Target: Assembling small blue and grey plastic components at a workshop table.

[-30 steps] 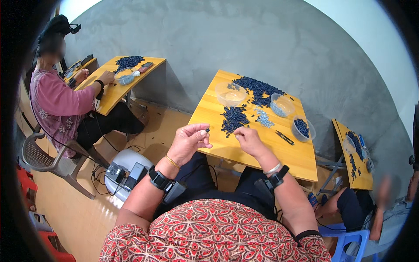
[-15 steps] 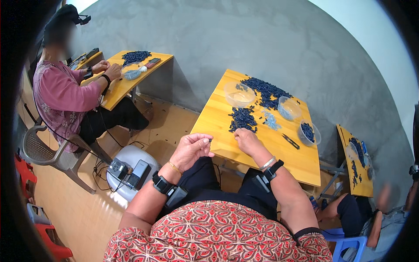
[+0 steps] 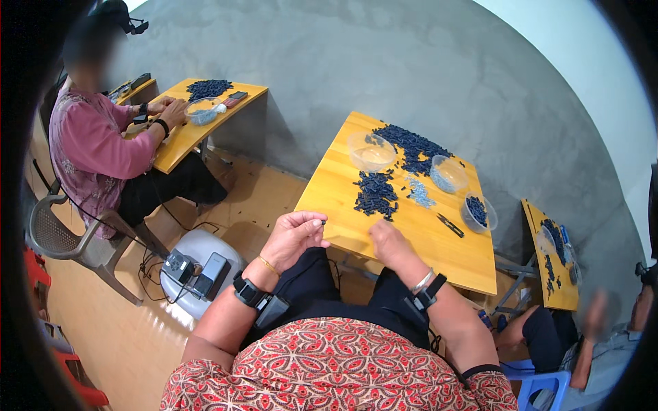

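In front of me, just off the near edge of the yellow wooden table [image 3: 329, 195], my left hand [image 3: 296, 236] pinches a small dark piece [image 3: 323, 222] between thumb and forefinger. My right hand [image 3: 392, 244] is over the table's near edge, fingers closed and pointing forward; whatever they hold is hidden. Beyond it lies a small heap of dark blue short cylindrical pieces [image 3: 375, 193]. Small light blue pieces [image 3: 419, 192] are scattered to the right of that heap. Farther right rest black-handled snips [image 3: 450, 225].
A larger dark heap [image 3: 415, 146] spreads along the back. Clear plastic bowls stand around: one at left [image 3: 351, 156], one with light blue pieces [image 3: 449, 175], one with dark pieces [image 3: 478, 212]. A co-worker in a pink top [image 3: 103, 154] sits left; a grey stool [image 3: 199, 236] carries devices.
My right hand has drawn back from the small heap toward the near edge. My left hand still pinches its dark piece. The whole view has shifted slightly.
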A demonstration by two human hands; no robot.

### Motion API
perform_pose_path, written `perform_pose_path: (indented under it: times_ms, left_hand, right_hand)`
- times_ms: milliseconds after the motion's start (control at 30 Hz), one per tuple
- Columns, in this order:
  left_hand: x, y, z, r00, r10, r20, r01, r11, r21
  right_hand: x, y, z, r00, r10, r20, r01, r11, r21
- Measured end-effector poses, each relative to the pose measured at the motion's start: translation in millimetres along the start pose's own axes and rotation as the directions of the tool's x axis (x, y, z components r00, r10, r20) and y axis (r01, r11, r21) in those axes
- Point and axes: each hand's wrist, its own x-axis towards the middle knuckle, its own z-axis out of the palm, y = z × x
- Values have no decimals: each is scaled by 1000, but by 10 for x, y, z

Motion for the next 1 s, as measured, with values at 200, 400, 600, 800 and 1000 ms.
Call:
perform_pose_path:
  times_ms: [200,400,600,800,1000]
  left_hand:
    - [-82,45,197,998,1,70,-7,995,96]
    - [-67,53,175,998,-21,64,14,994,109]
    - [2,5,120,999,-13,31,13,1000,-3]
    - [16,-33,155,998,-45,52,47,999,-19]
    - [74,-32,307,993,-65,96,65,998,7]
  right_hand:
    - [198,-278,267,992,-69,-102,74,996,55]
    - [161,52,247,973,-34,-230,52,996,75]
    - [88,571,-72,933,233,-274,-159,951,267]
    - [133,532,81,945,302,-126,-291,952,98]
    - [95,563,146,962,217,-168,-212,976,49]
